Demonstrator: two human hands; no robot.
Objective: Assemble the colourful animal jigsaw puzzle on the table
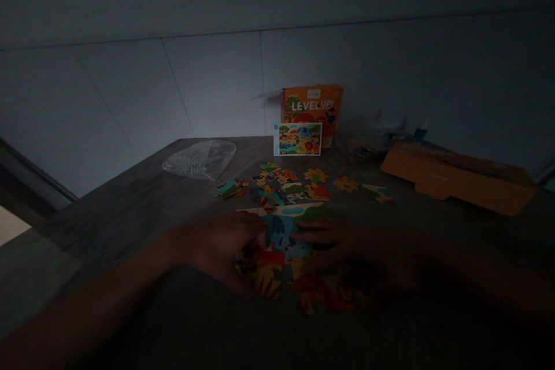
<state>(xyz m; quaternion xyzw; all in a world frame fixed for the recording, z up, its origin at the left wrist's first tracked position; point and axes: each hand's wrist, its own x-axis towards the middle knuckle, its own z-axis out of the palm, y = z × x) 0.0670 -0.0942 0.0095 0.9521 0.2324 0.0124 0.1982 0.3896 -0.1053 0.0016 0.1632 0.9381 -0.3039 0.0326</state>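
Note:
In the dim light, a partly joined jigsaw puzzle [281, 234] with a blue elephant lies flat on the table between my hands. My left hand [228, 245] curls round its left side, fingers and thumb against an orange and yellow puzzle piece [266, 274]. A gap parts that piece from a red and orange puzzle section [314, 292] on the right. From the other side, my right hand [359, 248] reaches over the puzzle with fingers stretched out, touching its right part; its thumb is lost in shadow.
Several loose puzzle pieces [292, 189] lie beyond the puzzle. A picture card [299, 140] leans against an orange "LEVEL UP!" box [314, 95] at the back. Clear plastic wrap [202, 159] lies left; a plastic bag [368, 141] and an orange box part [455, 176] are right.

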